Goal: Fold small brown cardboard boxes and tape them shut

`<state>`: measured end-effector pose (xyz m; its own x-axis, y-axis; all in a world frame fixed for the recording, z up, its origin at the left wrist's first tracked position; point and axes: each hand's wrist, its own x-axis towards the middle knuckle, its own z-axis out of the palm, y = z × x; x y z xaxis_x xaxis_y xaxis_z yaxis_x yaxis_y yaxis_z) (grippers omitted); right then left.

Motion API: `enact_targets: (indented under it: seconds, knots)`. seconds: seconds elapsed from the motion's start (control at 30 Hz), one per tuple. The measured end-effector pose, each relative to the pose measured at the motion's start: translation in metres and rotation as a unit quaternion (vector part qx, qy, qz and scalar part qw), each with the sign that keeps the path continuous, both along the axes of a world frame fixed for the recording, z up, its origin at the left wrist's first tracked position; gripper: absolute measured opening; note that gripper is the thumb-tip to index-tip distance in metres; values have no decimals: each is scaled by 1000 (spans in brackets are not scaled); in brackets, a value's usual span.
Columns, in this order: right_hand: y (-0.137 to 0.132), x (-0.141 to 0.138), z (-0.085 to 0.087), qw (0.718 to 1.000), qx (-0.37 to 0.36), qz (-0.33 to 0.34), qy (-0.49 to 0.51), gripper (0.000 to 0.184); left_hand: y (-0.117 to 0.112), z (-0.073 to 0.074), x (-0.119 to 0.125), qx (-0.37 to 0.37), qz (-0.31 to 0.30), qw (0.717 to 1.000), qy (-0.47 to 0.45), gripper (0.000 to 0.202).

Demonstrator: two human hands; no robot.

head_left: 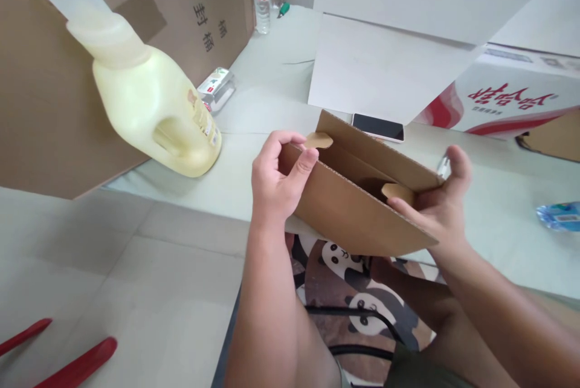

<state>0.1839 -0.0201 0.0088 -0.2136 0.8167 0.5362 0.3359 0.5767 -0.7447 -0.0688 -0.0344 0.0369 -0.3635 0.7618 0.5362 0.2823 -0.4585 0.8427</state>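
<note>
A small brown cardboard box [357,210], its top side open, is held tilted at the table's front edge. My left hand [278,179] grips its left end, thumb and fingers around a short rounded flap [319,141]. At the right end, my right hand [441,206] holds the box, the thumb along the near wall beside a second rounded flap [397,193]. Something small and shiny [444,165] shows by the right fingers; I cannot make out what it is. The inside of the box is mostly in shadow.
A yellow detergent bottle [154,113] stands left on the pale table [267,92], before a large carton [40,104]. Behind the box lies a phone [378,127] under white panels [357,67]. Farther off are water bottles [261,1]; at right, a blue packet [559,217].
</note>
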Motion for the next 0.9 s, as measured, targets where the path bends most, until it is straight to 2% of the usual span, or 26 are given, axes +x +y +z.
enact_targets:
  seconds: [0.07, 0.13, 0.17, 0.23, 0.3, 0.37, 0.43, 0.5, 0.57, 0.6, 0.7, 0.77, 0.83, 0.9]
  knots:
    - [-6, 0, -2, 999, -28, 32, 9, 68, 3, -1, 0, -1, 20, 999, 45, 25]
    - [-11, 3, 0, 995, 13, 95, -18, 43, 6, -3, 0, -15, 37, 994, 101, 26]
    - [-12, 5, 2, 990, 40, 131, -39, 36, 8, -4, 0, -30, 41, 991, 128, 24]
    - [-14, 10, 6, 975, 70, 197, -74, 35, 10, -5, 1, -72, 41, 983, 162, 17]
    - [-17, 17, 7, 971, 49, 219, -80, 38, 11, -4, 1, -116, 33, 979, 166, 13]
    - [-22, 23, 2, 982, -12, 183, -53, 42, 11, -3, 0, -146, 29, 977, 150, 13]
    - [-29, 28, -9, 990, -100, 99, -19, 50, 11, -1, -1, -160, 29, 978, 132, 14]
    - [-37, 29, -23, 977, -209, 37, -7, 56, 12, -2, -2, -164, 32, 979, 117, 14]
    - [-43, 28, -35, 955, -294, 32, -15, 55, 14, -4, -2, -158, 38, 981, 108, 14]
    - [-46, 28, -40, 949, -311, 44, -14, 55, 15, -5, 0, -151, 40, 982, 108, 14]
    - [-52, 31, -47, 954, -285, 94, 8, 59, 16, -7, 8, -145, 46, 983, 102, 14]
    - [-54, 38, -49, 961, -250, 115, -11, 68, 16, -6, 15, -150, 57, 984, 79, 14]
    - [-55, 47, -51, 964, -234, 90, -93, 78, 16, -5, 22, -150, 70, 985, 48, 14]
    - [-54, 53, -52, 951, -234, 41, -200, 81, 17, -3, 25, -146, 77, 986, 24, 12]
